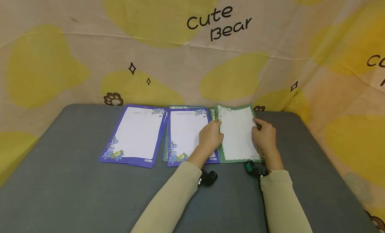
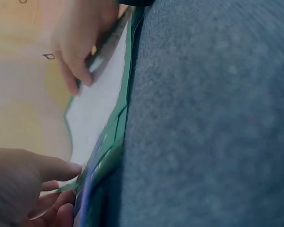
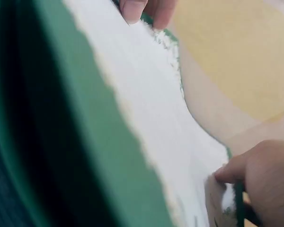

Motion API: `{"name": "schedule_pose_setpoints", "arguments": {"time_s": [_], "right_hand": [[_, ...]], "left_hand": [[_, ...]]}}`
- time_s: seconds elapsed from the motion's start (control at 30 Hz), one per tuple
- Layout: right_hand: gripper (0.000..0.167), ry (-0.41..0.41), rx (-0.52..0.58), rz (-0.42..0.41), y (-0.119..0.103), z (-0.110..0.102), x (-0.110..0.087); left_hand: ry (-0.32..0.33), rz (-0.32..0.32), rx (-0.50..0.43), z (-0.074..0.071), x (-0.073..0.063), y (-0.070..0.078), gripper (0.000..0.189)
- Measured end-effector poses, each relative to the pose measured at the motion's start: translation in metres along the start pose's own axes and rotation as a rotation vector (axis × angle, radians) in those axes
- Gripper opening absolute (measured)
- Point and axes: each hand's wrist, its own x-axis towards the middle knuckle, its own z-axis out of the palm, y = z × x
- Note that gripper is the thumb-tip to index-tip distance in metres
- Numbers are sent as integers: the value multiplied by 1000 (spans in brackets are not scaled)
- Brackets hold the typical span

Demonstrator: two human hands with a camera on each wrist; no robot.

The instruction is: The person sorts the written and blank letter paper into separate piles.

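Note:
A white sheet of letter paper with a green leafy border (image 1: 237, 136) is held between both hands at the right of the papers. My left hand (image 1: 210, 136) pinches its left edge; the left wrist view shows the thumb (image 2: 61, 168) on top and the other fingers curled under. My right hand (image 1: 265, 136) pinches the right edge, its thumb (image 3: 225, 175) pressing on the face of the sheet. Seen from the right wrist, the sheet bows between the hands. Beneath my left forearm lies a purple-bordered sheet with blue flowers (image 1: 183, 132), over more green-bordered paper (image 1: 214, 115).
Another stack of purple-bordered sheets (image 1: 138, 132) lies farther left on the grey table (image 1: 81, 186). A yellow-patterned cloth (image 1: 168, 66) hangs right behind the table's back edge. Black wrist cameras (image 1: 207, 177) sit at both sleeves, low over the table.

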Motion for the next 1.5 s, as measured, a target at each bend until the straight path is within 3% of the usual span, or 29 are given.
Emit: {"name": "schedule_pose_setpoints", "arguments": {"time_s": [0.17,0.23,0.4,0.53,0.67,0.9,1.03,1.23,1.5], "right_hand": [[43,-4,-38,-86,8,9,-4],[43,-12,-52,-114,10,11,-6],[45,-44,-105,-79,11,13,-9],[45,-36,-110,-54,11,14,-9],[45,-29,-104,-46,10,15,-8],[45,-24,-99,-42,7,15,-6],[45,-21,-104,-43,6,15,-6],[46,-25,-102,-28,6,12,-9],[45,-29,-132,-67,4,11,-8]], "left_hand": [[-51,-1,36,0,3,-2,26],[-78,-11,29,-1,5,-3,33],[-120,-28,-75,-9,2,-5,41],[-86,-12,-175,-21,-3,-15,36],[-64,26,-208,-40,-9,-32,33],[-99,68,-114,-83,-25,-78,42],[-99,67,-75,-99,-33,-104,56],[-116,74,-61,-97,-38,-127,75],[-185,103,28,-88,-37,-142,91]]}}
